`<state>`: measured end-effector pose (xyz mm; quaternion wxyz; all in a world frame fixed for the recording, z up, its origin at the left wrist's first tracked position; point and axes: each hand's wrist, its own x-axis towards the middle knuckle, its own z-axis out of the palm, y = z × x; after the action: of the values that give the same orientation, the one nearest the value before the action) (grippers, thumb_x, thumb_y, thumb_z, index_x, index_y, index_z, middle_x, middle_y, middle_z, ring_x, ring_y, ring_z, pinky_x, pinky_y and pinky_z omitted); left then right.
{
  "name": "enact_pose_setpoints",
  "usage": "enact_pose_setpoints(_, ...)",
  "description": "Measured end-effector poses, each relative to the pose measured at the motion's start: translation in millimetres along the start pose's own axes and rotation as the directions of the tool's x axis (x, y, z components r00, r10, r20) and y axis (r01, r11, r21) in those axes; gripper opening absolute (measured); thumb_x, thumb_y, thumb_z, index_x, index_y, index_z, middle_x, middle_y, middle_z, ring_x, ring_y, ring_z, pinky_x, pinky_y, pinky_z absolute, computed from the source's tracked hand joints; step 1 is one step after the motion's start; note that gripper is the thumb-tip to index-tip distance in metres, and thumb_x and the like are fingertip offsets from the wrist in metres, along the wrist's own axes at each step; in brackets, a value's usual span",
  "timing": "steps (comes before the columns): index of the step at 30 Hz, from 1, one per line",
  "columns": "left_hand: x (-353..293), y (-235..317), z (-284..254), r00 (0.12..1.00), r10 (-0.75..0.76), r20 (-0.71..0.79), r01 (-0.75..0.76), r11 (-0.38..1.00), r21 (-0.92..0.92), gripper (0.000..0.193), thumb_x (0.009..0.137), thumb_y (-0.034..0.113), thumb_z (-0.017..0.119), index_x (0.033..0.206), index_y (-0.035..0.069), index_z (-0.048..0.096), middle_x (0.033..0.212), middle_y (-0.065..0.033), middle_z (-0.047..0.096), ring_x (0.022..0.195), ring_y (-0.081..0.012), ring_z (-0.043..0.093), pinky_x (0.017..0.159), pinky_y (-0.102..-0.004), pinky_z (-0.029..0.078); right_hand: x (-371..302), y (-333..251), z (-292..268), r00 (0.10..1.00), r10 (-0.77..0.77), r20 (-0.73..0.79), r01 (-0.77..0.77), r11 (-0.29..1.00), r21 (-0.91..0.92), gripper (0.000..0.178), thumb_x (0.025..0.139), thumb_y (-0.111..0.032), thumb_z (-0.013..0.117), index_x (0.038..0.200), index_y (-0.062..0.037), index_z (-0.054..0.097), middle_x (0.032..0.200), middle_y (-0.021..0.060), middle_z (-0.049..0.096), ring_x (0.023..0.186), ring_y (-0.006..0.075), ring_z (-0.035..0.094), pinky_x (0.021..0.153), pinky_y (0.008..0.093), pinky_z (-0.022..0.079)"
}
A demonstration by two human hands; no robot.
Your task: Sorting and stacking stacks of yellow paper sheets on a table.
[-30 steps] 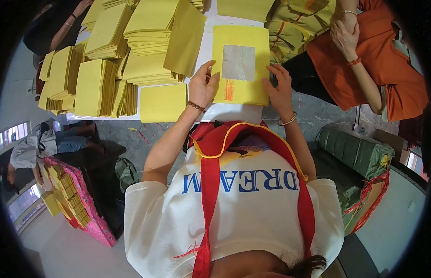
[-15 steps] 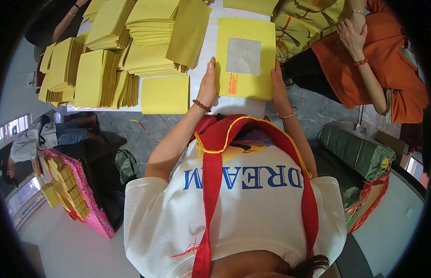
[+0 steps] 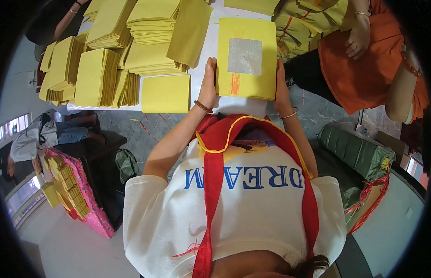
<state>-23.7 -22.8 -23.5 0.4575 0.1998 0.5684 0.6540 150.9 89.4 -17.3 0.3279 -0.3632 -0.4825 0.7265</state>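
Note:
A stack of yellow paper (image 3: pixel 246 85) lies at the near edge of the white table, its top sheet bearing a silver-grey square and an orange-red printed strip. My left hand (image 3: pixel 207 88) presses along its left side with straight fingers. Against the right side rests my right hand (image 3: pixel 282 90), also straight-fingered, so the stack is held between both palms. The right fingers are partly hidden by the stack's edge. To the left of my left hand lies a separate low yellow pile (image 3: pixel 166 94).
Several bundles of folded yellow paper (image 3: pixel 153 32) crowd the table's left half. At the right sits a person in orange (image 3: pixel 359 69), close to more yellow bundles (image 3: pixel 308 25). Green wrapped packages (image 3: pixel 352 150) stand lower right; a pink-edged box (image 3: pixel 81 185) of yellow paper is lower left.
The stack and both my hands stay almost in place, shifted very slightly right. The person in orange has parted their hands, the braceleted arm moving out to the right.

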Motion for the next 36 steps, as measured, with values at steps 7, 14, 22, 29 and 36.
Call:
enact_pose_setpoints(7, -3.5, -4.2, -4.5, 0.995, 0.037, 0.094, -0.046, 0.994, 0.103, 0.072, 0.096, 0.051, 0.024, 0.14, -0.005, 0.016, 0.146, -0.0194, 0.021, 0.136, -0.0255, 0.02, 0.11, -0.0325, 0.016, -2.7, -1.3, 1.7, 1.0, 0.017, -0.007, -0.017, 0.998, -0.054, 0.059, 0.099, -0.041, 0.025, 0.145, -0.0075, 0.01, 0.15, 0.0057, 0.015, 0.136, 0.018, 0.019, 0.109, 0.03, 0.017)
enact_pose_setpoints(14, -16.9, 10.9, -10.4, 0.992, 0.094, -0.081, -0.077, 0.979, 0.19, 0.049, 0.09, 0.021, 0.053, 0.131, -0.002, 0.04, 0.135, -0.0179, 0.04, 0.127, -0.029, 0.035, 0.106, -0.037, 0.027, -5.3, -2.4, -25.9, 0.963, -0.244, 0.112, 0.268, 0.892, -0.363, 0.048, 0.094, -0.035, 0.037, 0.135, -0.009, 0.032, 0.146, 0.0075, 0.026, 0.136, 0.023, 0.019, 0.11, 0.0355, 0.015)
enact_pose_setpoints(22, -26.7, 41.3, -13.2, 0.7, 0.41, 0.585, -0.697, 0.209, 0.686, 0.046, 0.074, 0.017, 0.068, 0.118, 0.007, 0.056, 0.118, -0.0158, 0.051, 0.105, -0.0315, 0.046, 0.093, -0.0406, 0.038, -19.5, -10.5, -28.4, 0.877, -0.254, 0.408, 0.476, 0.346, -0.809, 0.03, 0.083, -0.028, 0.058, 0.109, -0.014, 0.063, 0.137, 0.0085, 0.043, 0.134, 0.0314, 0.025, 0.109, 0.0432, 0.015)
enact_pose_setpoints(29, -14.1, 51.4, -16.6, 0.661, 0.123, 0.74, -0.749, 0.052, 0.66, 0.057, 0.069, 0.017, 0.07, 0.121, 0.005, 0.051, 0.117, -0.0144, 0.051, 0.103, -0.0308, 0.047, 0.09, -0.0383, 0.041, -17.4, -1.3, -30.5, 0.883, -0.258, 0.392, 0.465, 0.593, -0.658, 0.027, 0.08, -0.018, 0.063, 0.106, -0.0085, 0.062, 0.139, 0.0094, 0.04, 0.133, 0.0302, 0.026, 0.109, 0.0393, 0.018)
enact_pose_setpoints(36, -2.5, 66.1, -16.9, 0.582, 0.137, 0.802, -0.811, 0.174, 0.559, 0.028, 0.077, 0.017, 0.064, 0.101, 0.003, 0.061, 0.096, -0.0113, 0.06, 0.091, -0.0286, 0.054, 0.082, -0.0356, 0.045, -17.1, 0.9, -30.6, 0.886, -0.266, 0.38, 0.46, 0.608, -0.648, 0.027, 0.082, -0.018, 0.061, 0.107, -0.0088, 0.062, 0.139, 0.0088, 0.039, 0.134, 0.0291, 0.025, 0.109, 0.0389, 0.018)
